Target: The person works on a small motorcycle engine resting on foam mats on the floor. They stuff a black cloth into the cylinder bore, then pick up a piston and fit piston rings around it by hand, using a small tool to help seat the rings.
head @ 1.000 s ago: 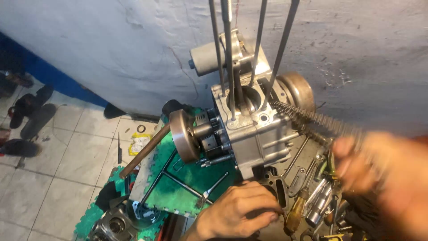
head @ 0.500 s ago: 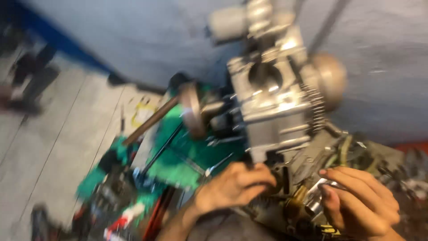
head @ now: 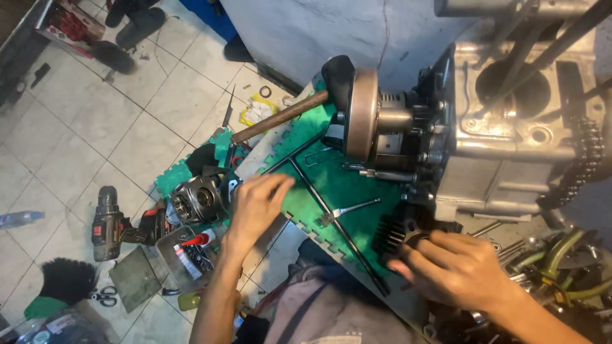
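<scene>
Head view: L hand (head: 254, 207) is stretched out flat over the edge of the green foam mat (head: 347, 185), fingers (head: 275, 186) loosely spread and a bit curled, holding nothing. Fingertips sit just short of the black T-handle wrench (head: 331, 213), whose crossbar runs up and away past the tips and whose long shaft slants down toward the wearer. Just behind the knuckles, on the thumb side: a small engine part w/ round bore (head: 196, 199). Further back off the wrist, a clear plastic tray of small bits (head: 185, 255) and a cordless drill (head: 109, 222) on the tiled floor.

R hand (head: 456, 267) is closed around a black finned cylinder (head: 398, 232), fingers curled over its near side, thumb (head: 408, 272) pressing the lower edge; fins stick out beyond the fingertips. A small open-end spanner (head: 347, 211) lies on the mat just past those tips, between both hands. Above the R knuckles stands the silver engine block (head: 503, 153), w/ clutch drum (head: 363, 114) on its side and a brown-handled hammer (head: 280, 118) beyond it. Cam chain (head: 583, 165) hangs at the block's far side.
</scene>
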